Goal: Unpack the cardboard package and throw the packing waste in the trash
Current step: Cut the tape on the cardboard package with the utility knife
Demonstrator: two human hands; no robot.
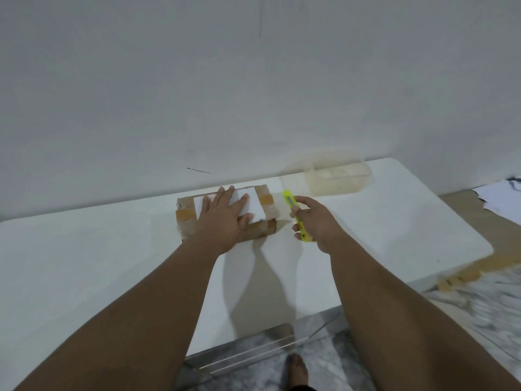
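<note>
A small cardboard package wrapped in clear and brown tape, with a white label on top, lies on the white table near the wall. My left hand rests flat on its top, fingers spread, pressing it down. Just right of the package, my right hand grips a yellow-green utility knife, whose tip points away from me toward the wall. The knife is apart from the box; whether its blade is out is not visible.
A clear plastic container stands at the back of the table, right of the package. Beyond the table's right edge lie brown cardboard and white papers on the marbled floor. My bare foot shows below the table's front edge.
</note>
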